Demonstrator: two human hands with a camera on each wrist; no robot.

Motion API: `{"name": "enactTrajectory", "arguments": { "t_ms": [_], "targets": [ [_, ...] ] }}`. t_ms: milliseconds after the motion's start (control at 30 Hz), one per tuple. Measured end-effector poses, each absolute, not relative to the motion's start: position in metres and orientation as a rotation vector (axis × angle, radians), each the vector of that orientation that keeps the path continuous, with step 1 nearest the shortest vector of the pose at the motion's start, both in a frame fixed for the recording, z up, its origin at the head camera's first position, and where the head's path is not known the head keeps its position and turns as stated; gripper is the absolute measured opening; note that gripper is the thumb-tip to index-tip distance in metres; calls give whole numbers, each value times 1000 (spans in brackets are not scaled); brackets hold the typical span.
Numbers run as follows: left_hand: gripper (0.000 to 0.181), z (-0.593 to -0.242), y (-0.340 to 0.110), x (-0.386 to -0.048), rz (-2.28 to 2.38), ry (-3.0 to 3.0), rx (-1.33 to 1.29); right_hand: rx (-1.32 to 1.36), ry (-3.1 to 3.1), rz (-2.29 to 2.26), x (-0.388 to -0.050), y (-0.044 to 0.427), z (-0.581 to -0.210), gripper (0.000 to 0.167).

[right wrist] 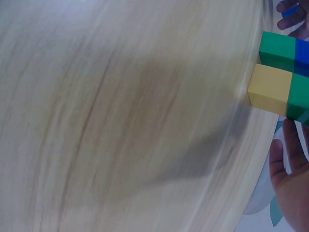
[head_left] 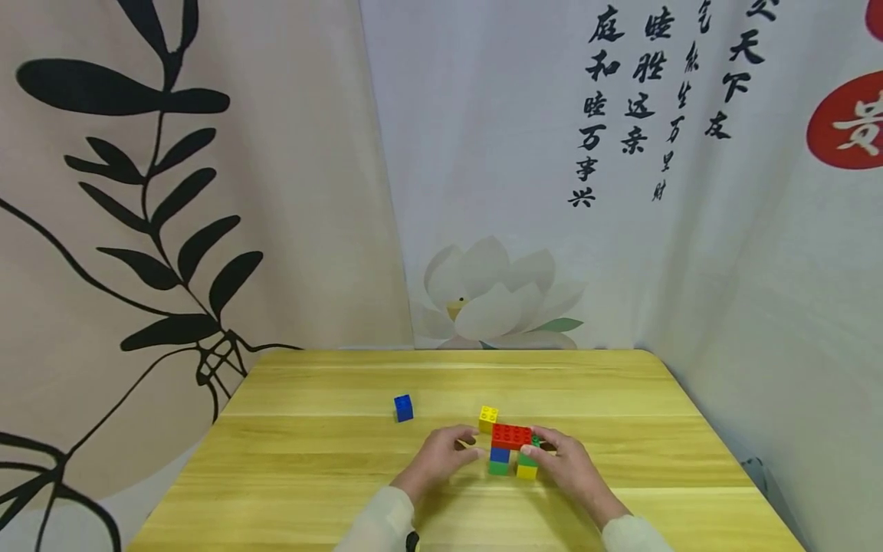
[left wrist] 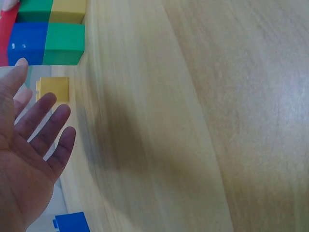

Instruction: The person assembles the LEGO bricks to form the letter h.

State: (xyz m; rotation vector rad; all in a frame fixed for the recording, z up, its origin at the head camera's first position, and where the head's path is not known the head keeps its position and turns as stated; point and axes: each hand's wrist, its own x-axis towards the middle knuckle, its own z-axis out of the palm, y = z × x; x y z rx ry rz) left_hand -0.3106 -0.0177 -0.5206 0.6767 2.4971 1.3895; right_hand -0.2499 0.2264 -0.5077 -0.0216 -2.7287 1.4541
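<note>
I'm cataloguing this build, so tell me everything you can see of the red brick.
The red brick is oblong, plastic-looking, with rows of round studs on top. It lies level, bridging the left column, blue over green, and the right column, green over yellow. The right hand is at its right end, contact unclear; the left hand is beside its left end, apart from it.
</note>
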Motion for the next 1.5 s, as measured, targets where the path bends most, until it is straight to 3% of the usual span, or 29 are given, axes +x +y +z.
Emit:
{"name": "enactTrajectory", "arguments": {
  "t_ms": [567, 1200, 1500],
  "targets": [
    [41, -517, -19, -334, 1360, 2562, 591, -15, -2707, 1457, -251, 228, -510, 55],
    [57, -527, 10, -368, 1414, 2510, 533, 15, -2705, 1460, -252, 228, -514, 56],
    [47, -529, 16, -372, 1316, 2547, 588, 19, -2715, 1461, -252, 228, -511, 58]
  ]
}}
